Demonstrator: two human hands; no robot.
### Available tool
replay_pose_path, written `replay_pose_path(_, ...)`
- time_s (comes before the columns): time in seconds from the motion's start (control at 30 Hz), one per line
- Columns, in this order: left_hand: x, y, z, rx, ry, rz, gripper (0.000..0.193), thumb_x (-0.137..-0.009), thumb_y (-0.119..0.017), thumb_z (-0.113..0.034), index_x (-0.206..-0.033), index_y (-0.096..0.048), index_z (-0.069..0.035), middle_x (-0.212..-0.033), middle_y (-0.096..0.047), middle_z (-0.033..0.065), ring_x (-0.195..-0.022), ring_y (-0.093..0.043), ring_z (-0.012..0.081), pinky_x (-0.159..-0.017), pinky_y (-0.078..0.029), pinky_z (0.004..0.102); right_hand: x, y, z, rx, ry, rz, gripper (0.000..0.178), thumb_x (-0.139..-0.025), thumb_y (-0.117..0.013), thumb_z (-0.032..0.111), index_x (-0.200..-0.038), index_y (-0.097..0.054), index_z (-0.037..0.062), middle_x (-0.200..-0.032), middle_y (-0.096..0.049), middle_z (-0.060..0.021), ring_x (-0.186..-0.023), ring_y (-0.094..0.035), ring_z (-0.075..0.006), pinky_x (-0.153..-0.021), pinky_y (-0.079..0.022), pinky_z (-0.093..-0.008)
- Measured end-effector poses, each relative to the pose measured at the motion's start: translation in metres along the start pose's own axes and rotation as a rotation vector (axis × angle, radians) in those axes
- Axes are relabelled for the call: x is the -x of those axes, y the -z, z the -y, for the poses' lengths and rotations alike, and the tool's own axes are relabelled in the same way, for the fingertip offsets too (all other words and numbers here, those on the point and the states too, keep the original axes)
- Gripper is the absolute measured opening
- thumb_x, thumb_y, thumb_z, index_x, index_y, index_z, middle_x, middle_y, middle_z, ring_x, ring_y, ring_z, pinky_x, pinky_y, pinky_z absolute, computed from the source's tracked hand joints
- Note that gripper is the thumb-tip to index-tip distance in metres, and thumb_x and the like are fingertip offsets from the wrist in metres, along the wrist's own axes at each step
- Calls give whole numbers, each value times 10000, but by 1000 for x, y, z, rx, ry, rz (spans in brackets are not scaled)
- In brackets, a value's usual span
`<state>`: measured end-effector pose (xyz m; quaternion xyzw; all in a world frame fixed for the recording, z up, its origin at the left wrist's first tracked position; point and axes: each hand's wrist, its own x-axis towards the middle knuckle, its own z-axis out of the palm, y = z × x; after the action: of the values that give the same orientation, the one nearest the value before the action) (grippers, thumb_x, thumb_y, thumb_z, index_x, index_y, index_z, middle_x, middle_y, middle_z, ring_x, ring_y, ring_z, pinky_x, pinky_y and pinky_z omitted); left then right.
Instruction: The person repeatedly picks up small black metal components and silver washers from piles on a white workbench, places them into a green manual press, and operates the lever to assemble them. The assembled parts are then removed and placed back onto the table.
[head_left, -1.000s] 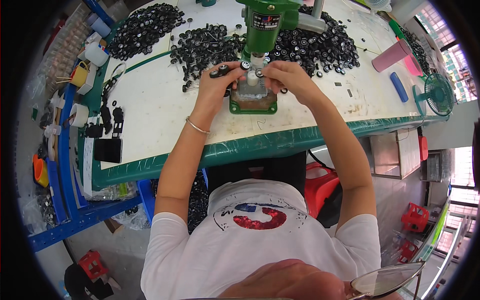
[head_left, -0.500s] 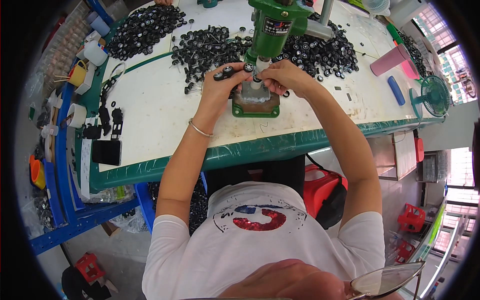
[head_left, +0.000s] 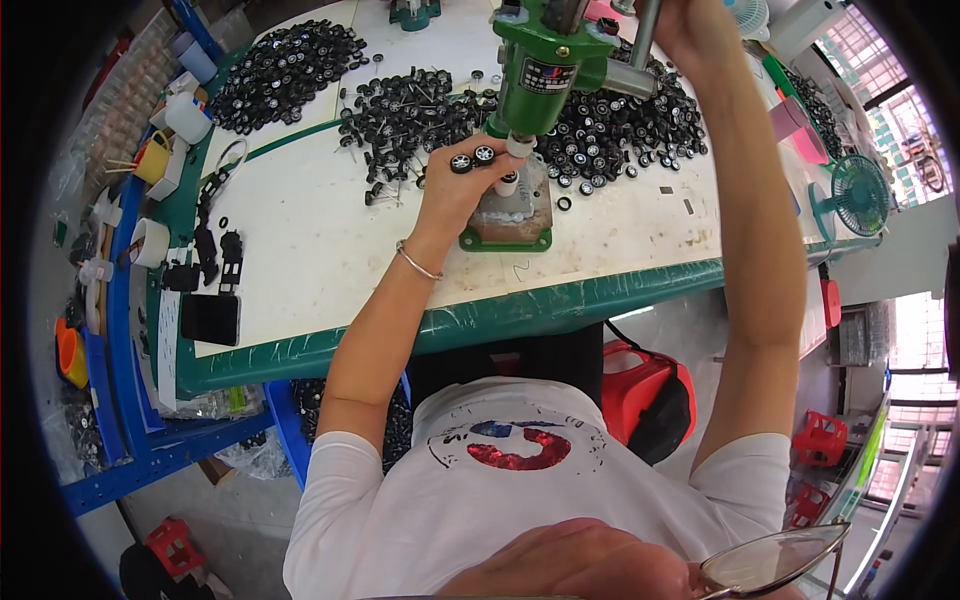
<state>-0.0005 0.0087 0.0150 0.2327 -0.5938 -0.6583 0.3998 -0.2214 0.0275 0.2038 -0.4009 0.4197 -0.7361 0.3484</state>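
Black wheels (head_left: 460, 163) with silvery spoked hubs are resting on the curled fingers of the left hand (head_left: 458, 182), just left of the ram of a green press (head_left: 538, 85). Nearest the person, a red seat (head_left: 622, 392) is standing right of the lap, and a blue bin (head_left: 288, 425) is holding small dark parts on the left. At the near left corner of the table (head_left: 330, 240), a dark flat device (head_left: 210, 320) is lying with black plastic parts (head_left: 231, 262) behind it. The press is standing near the front edge, a pale post (head_left: 506, 189) rising from its base below the ram. Beside that post the left hand is keeping its fingers narrow, holding the wheels. The right hand (head_left: 692, 35) is reaching up near the press's grey lever (head_left: 644, 40); the frame is cutting it off, so I cannot tell whether it is gripping. On the right, a green fan (head_left: 858, 195) is standing. Farther back, heaps of wheels (head_left: 425, 112) are spreading behind the press, and another heap (head_left: 290, 75) is lying far left.
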Motion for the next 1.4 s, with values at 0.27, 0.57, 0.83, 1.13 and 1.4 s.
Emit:
replay_pose_path(0.27, -7, -3, 4, -103, -105, 69, 130, -768, -739, -98, -881, -726, -37, -756, -653, -8, -633, -528, 50, -568, -389, 194, -47, -9, 27, 142, 155, -177, 237, -907, -598, 284, -736, -503, 150, -491, -355, 96, -337, -251, -34, -295, -147, -200)
replay_pose_path(0.57, -5, -4, 4, -153, -119, 39, 134, -769, -742, -112, -866, -717, -24, -729, -648, -4, -609, -519, 47, -568, -395, 196, 36, -41, 44, 128, 544, -25, 257, -887, -592, 225, -700, -437, 140, -515, -290, 90, -385, -201, -25, -338, -143, -208)
replay_pose_path(0.83, -3, -4, 8, -146, -117, 28, 160, -761, -746, -79, -900, -707, -10, -808, -670, 19, -668, -557, 67, -620, -441, 209, 97, -53, 31, -667, 575, 126, 357, -922, -523, 277, -635, -349, 155, -500, -257, 65, -379, -185, -45, -346, -164, -228)
replay_pose_path(1.13, -2, -4, 11, -118, -64, 34, 306, -754, -756, -84, -1043, -674, -23, -904, -660, 23, -733, -590, 75, -644, -479, 212, 37, -16, 25, 3, 673, 122, 307, -913, -587, 261, -674, -422, 160, -528, -305, 87, -401, -253, -17, -347, -175, -206)
replay_pose_path(1.4, -10, 35, 11, 306, 179, -162, 211, -836, -684, -186, -1004, -625, -73, -788, -656, 45, -705, -615, 106, -549, -412, 213, -36, -4, 20, 120, 218, -130, 179, -904, -599, 237, -781, -527, 129, -556, -406, 86, -389, -298, -19, -337, -180, -194)
